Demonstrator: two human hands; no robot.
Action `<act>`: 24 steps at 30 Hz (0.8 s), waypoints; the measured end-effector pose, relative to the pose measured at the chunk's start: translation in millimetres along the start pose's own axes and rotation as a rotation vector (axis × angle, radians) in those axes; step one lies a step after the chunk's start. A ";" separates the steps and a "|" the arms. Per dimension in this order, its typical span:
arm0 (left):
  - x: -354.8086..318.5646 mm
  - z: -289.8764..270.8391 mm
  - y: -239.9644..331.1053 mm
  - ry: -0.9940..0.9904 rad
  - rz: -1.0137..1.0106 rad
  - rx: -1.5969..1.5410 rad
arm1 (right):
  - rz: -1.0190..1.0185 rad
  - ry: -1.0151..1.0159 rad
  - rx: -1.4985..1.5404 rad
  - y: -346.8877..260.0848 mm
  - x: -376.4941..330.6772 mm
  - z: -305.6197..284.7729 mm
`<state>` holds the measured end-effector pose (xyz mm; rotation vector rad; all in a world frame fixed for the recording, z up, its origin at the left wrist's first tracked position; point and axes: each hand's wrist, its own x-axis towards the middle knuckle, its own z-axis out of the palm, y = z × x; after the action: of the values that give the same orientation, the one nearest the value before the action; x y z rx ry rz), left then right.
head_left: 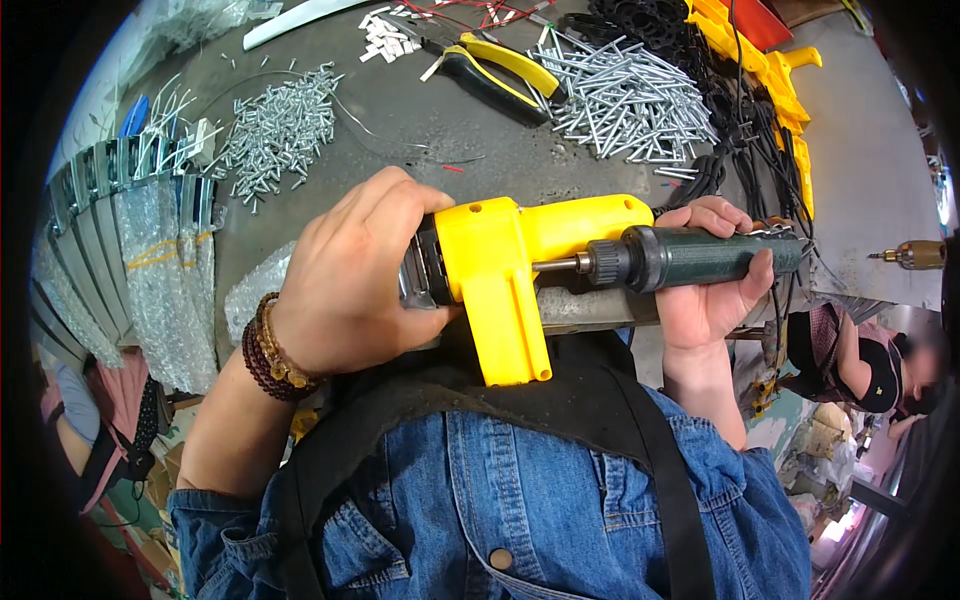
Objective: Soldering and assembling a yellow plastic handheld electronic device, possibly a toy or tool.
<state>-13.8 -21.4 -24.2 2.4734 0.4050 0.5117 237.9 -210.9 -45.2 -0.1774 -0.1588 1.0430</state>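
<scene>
My left hand is wrapped round the dark, partly clear end of a yellow plastic housing, holding it over the bench's near edge in front of my chest. One leg of the housing points down toward me; its other arm stretches right. My right hand grips a dark green electric screwdriver lying almost level. Its metal bit points left and reaches the housing's side wall. Whether a screw sits at the bit's tip is hidden.
Short screws are heaped at the back left, long screws at the back right. Yellow-and-black pliers lie between. Bubble-wrapped metal parts stand left. Black cables and yellow parts line the right. Another screwdriver points in there.
</scene>
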 end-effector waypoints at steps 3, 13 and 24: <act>0.7 -0.9 0.2 -0.005 0.006 -0.001 | -0.015 0.006 -0.022 0.9 -0.1 0.9; 0.1 -1.0 -0.4 -0.009 0.007 -0.009 | 0.000 0.007 -0.016 2.9 2.2 4.8; -0.9 -1.0 -0.1 0.000 0.009 -0.009 | -0.004 0.019 -0.014 3.5 -0.2 7.3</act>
<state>-15.0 -21.2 -23.8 2.4679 0.3915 0.5166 233.3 -208.9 -38.9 -0.1996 -0.1493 1.0366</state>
